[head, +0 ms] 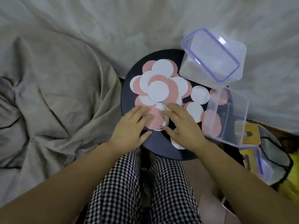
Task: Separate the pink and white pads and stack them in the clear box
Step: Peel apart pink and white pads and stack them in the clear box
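Several round pink and white pads (159, 88) lie mixed in an overlapping heap on a dark round stool top (127, 101). A pink pad (156, 119) lies at the near edge of the heap, between my hands. My left hand (132, 126) rests flat with its fingertips on that pad's left side. My right hand (182, 125) lies flat on the pad's right side, partly covering a white pad (176, 143). The clear box (231, 117) stands at the right of the stool, with pink pads seen through its wall.
A clear lid with a purple rim (213, 54) leans at the back right of the stool. Grey bedding (56, 78) surrounds the stool. A mesh bag with yellow items (267, 156) sits at the right. My checked trousers (137, 183) are below.
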### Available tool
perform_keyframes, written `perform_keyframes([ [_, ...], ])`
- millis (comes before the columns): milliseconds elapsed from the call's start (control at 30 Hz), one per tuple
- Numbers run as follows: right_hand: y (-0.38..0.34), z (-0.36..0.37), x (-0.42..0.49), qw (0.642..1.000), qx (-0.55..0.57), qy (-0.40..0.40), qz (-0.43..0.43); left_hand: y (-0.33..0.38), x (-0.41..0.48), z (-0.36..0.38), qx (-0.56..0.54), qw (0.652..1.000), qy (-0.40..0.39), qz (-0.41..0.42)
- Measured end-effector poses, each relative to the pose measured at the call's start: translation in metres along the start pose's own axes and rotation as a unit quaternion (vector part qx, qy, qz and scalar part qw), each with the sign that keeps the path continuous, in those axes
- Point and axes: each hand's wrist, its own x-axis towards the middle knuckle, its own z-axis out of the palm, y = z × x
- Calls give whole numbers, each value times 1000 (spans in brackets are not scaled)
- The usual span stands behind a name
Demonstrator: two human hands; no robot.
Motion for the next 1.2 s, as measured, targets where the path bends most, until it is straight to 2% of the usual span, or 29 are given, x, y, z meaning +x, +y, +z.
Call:
perform_keyframes([
  [233, 15, 35, -14, 997, -56, 41, -34, -16, -1, 37, 1, 995, 83, 51],
  [467, 23, 47, -12, 994, -45, 89, -49, -27, -3, 57, -27, 975, 198, 99],
  [600, 22, 47, -16, 993, -46, 104, -37, -30, -7, 59, -5, 971, 211, 111],
  [800, 9, 37, -19, 992, -68, 109, -4, -26, -10, 47, 22, 950, 286, 122],
  [1000, -15, 35, -12, 988, -100, 118, 21, -28, -7, 28, 47, 940, 329, 74],
  [1200, -29, 40, -10, 984, -119, 129, 28, -23, -16, 21, -120, 929, 350, -16],
])
